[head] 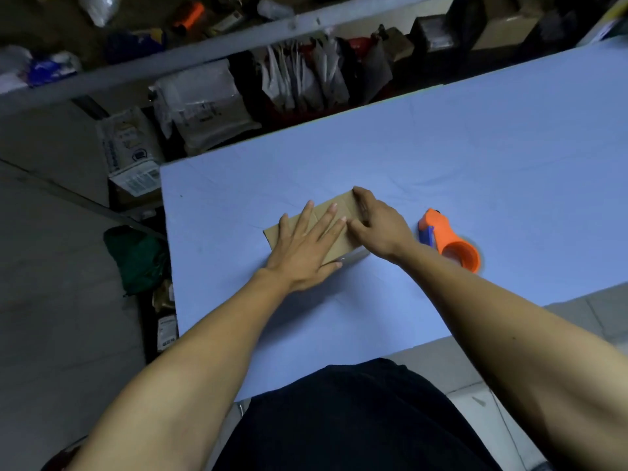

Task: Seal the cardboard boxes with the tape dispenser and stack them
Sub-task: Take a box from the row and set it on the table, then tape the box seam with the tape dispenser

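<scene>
Cardboard box [334, 207] under flat left hand [306, 246], right hand [377, 226] pressing its flap, orange tape dispenser [448, 241] beside, no readable labels

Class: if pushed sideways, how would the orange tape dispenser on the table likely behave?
The tape dispenser lies on its side on the smooth table, so it would probably slide, not tip. Its round roll end might make it pivot.

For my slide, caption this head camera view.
Both hands, left hand flat, right hand curled, press a cardboard box shut beside an orange tape dispenser.
</scene>
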The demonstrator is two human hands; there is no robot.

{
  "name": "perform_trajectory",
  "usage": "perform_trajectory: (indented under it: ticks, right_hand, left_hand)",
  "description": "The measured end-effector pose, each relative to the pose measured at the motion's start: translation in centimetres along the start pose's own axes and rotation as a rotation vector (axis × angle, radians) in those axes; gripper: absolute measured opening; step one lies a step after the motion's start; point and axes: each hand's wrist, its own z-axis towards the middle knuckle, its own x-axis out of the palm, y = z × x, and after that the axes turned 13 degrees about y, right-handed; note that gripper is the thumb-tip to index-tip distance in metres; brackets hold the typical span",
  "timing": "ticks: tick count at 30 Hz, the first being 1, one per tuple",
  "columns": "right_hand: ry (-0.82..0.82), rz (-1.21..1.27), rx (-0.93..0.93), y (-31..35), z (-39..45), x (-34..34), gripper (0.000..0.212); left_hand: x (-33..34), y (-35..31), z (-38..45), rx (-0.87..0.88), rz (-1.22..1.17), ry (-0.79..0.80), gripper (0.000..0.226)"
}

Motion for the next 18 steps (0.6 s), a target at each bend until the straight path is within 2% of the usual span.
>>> perform_trajectory:
  ticks: [5,8,11,15,18]
  right_hand:
    - [0.005,0.031,0.013,-2.5,-1.9,-1.1,0.063]
    - [-0.117,0.091,0.067,-4.6,-3.0,-1.9,0.054]
    - [-0.225,-0.017,0.213,-7.4,-4.4,-2.9,0.045]
    - [-0.13,-0.133,0.414,-10.2,-6.4,-2.6,0.041]
    - [-0.084,-0.134,0.406,-11.0,-6.8,-1.3,0.05]
  left_hand:
    - [-0.8,-1.9,1.1,0.026,0.005,0.016,0.086]
    - [-1.1,-2.4,1.3,0.011,0.002,0.016,0.086]
    - [-1.3,-3.1,1.6,0.032,0.028,0.001,0.086]
    - [-1.7,-4.8,2.5,0.075,0.055,-0.001,0.086]
    - [-2.0,-5.7,3.1,0.077,0.036,0.0,0.086]
